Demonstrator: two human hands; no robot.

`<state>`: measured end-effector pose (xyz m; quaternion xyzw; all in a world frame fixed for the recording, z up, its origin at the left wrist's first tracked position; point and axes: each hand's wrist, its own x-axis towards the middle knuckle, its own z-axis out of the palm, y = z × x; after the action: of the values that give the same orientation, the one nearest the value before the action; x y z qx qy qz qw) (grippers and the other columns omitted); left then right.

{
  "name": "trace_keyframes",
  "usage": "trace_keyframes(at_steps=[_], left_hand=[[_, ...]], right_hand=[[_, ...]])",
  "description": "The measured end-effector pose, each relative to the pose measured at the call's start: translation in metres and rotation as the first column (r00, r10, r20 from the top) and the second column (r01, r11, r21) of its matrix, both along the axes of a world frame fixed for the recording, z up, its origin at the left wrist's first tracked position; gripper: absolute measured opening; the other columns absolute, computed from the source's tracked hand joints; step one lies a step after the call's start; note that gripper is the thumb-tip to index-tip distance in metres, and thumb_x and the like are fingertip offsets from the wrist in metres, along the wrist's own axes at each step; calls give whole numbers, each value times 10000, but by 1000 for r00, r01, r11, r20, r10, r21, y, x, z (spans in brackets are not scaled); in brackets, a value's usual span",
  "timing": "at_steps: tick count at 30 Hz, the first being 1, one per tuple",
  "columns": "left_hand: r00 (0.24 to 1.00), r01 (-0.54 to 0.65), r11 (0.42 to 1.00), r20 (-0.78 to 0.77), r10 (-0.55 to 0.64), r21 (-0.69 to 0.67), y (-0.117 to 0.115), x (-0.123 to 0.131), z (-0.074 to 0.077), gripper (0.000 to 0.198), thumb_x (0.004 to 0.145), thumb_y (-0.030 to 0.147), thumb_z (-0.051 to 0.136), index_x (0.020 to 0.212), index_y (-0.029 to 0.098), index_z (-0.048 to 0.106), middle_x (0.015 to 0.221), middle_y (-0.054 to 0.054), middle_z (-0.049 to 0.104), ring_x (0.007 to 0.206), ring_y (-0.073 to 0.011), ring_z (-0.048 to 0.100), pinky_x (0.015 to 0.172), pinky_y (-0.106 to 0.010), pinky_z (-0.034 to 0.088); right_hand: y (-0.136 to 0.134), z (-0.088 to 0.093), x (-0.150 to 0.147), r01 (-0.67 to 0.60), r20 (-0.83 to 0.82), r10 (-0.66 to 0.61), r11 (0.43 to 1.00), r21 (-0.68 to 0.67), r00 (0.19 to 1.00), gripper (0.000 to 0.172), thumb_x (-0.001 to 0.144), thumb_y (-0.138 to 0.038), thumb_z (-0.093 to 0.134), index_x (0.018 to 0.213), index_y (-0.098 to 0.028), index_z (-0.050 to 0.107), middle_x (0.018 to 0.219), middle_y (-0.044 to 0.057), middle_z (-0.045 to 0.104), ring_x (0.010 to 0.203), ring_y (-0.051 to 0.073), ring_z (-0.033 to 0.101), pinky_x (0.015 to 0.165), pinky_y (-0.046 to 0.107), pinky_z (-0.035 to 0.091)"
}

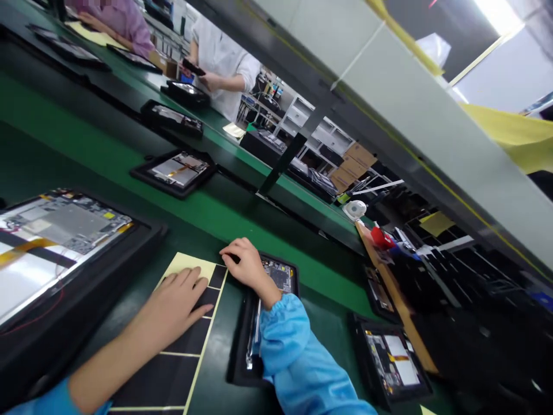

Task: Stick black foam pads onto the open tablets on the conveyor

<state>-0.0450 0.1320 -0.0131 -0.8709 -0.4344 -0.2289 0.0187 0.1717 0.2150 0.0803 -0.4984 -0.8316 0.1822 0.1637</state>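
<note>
Left hand (175, 302): around 7 o'clock, lying flat and palm down, fingers loosely apart, grip not clamped on anything, resting on a sheet of black foam pads (181, 340) with a pale yellow backing.

Right hand (248, 266): around 6 o'clock, curled over the far end of a black tray (242, 351), blue sleeve gathered at the wrist (fingertips are tucked out of sight, so I can't tell if the grip is clamped on anything).

Main item: an opened tablet (279, 275) sits in that tray, just beside the right hand, with its circuit board showing. A thin silvery strip (254, 331) lies lengthwise in the tray.

Nearby: at 9 o'clock, a bigger opened tablet (64, 227) sits in its own black tray, with yellow tape across it. Another tablet (391, 357) sits at 4 o'clock.

Bench: a green-topped bench (276, 253) runs from 10 o'clock toward 3 o'clock.

Co-worker: at 11 o'clock across the bench, a person in a white coat (222, 60) holds a dark tablet (193, 67).
</note>
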Motion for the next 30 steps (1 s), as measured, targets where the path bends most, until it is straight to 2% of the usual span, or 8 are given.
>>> trace_keyframes(at_steps=[3,7,13,20,25,30], left_hand=[[990,30,999,136,-35,45,8,-2,-4,541,1142,561,418,1262,129,720,1373,-214,637,1283,-388,611,1031,-504,543],[985,31,1000,171,-31,5,12,-1,-12,697,1161,652,292,1342,120,704,1406,-216,629,1289,-379,604,1055,-504,512],[986,28,996,164,-41,82,11,-2,-8,763,1169,685,226,1298,115,716,1373,-209,643,1248,-384,616,987,-479,510],[984,32,998,171,-41,53,12,-3,-4,764,1161,707,228,1278,135,721,1373,-201,637,1247,-397,608,974,-489,506],[988,34,997,150,-44,67,13,-4,-1,819,1161,724,169,1261,123,716,1351,-205,646,1233,-397,616,962,-498,506],[987,55,998,151,-54,-4,14,-6,3,838,1141,764,175,1270,132,711,1371,-208,638,1248,-399,618,990,-511,522]], right_hand=[[-15,-4,-2,-76,-16,75,996,-38,997,150,984,-141,732,1068,-213,833,1040,58,788,1021,194,721,972,321,546],[-16,-11,-1,-101,-34,99,993,-68,995,202,1005,-118,689,1120,-214,824,1071,48,791,982,168,749,919,276,556],[-15,-11,0,-111,-52,107,991,-77,993,180,933,-42,691,944,-186,799,979,39,760,931,174,727,890,269,542],[-16,-13,2,-114,-69,109,991,-74,992,166,936,-56,677,1019,-191,726,967,15,683,809,143,662,781,241,525],[-17,-10,1,-162,-45,160,986,-37,986,147,969,-57,642,987,-201,661,1078,56,678,991,193,658,930,307,536],[-33,6,2,-215,8,215,976,42,977,109,1040,-107,533,1004,-192,590,1165,142,674,1123,269,600,1042,435,515]])
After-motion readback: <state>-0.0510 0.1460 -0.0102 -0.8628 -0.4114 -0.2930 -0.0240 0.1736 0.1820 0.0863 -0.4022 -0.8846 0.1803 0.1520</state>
